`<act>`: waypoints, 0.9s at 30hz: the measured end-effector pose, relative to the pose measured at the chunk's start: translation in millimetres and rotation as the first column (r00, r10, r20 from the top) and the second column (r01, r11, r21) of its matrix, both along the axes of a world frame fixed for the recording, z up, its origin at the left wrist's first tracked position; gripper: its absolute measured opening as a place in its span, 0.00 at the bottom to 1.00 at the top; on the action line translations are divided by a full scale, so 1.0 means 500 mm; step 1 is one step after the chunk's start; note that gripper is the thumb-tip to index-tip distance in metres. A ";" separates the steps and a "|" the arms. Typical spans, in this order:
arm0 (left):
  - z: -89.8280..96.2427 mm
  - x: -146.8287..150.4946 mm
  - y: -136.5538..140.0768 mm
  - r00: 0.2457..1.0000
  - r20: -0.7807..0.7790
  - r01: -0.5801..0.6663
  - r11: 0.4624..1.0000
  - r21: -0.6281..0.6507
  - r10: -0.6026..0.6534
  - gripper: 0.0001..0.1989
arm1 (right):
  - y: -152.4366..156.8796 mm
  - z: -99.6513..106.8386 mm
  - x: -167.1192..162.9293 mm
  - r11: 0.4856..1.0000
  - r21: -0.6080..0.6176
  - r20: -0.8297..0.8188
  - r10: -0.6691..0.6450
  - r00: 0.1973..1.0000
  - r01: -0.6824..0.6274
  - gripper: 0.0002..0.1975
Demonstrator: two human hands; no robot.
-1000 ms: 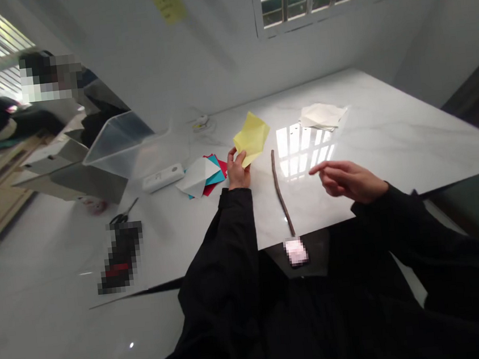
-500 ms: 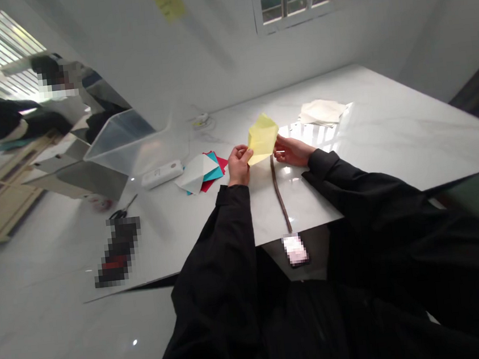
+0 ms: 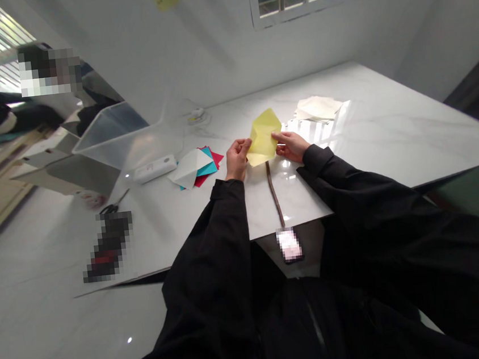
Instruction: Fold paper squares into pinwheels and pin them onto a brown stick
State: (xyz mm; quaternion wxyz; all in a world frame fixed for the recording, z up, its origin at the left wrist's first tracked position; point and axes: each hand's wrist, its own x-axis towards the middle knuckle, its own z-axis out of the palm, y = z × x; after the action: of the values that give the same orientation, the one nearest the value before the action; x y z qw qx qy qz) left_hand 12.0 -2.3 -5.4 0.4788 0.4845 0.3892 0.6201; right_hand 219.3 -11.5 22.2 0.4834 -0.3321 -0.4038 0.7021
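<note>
A creased sheet of yellow paper (image 3: 264,137) is held up above the table between my two hands. My left hand (image 3: 236,160) pinches its left edge between thumb and fingers. On the opposite edge, my right hand (image 3: 292,145) grips the paper with thumb and forefinger, the other fingers curled beneath. Below the paper a thin brown stick (image 3: 274,196) lies on the table, pointing toward me; its far end is hidden behind the paper. To the left of my left hand rests a small pile of white, blue and red folded paper (image 3: 195,167).
A stack of cream paper (image 3: 317,108) lies at the back right. On the left are a white power strip (image 3: 155,169), a clear plastic bin (image 3: 111,139), scissors (image 3: 114,204) and a blurred dark object (image 3: 108,247). A phone (image 3: 289,245) sits below the table edge. Another person (image 3: 55,102) is at far left.
My right thumb has come round to the front of the yellow paper's right edge. The paper has turned a little and shows more of its face. The view has shifted slightly.
</note>
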 end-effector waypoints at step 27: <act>0.017 0.000 -0.018 0.985 -0.046 0.158 0.982 -0.106 -0.163 0.26 | 0.025 -0.011 -0.012 0.990 0.135 0.209 0.011 0.978 -0.040 0.16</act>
State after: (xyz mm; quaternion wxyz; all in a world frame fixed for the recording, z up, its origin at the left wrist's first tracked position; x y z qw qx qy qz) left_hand 11.9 -11.5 3.2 0.5407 0.5059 0.3929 0.5453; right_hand 213.2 0.9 16.5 0.4514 -0.3639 -0.5039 0.6402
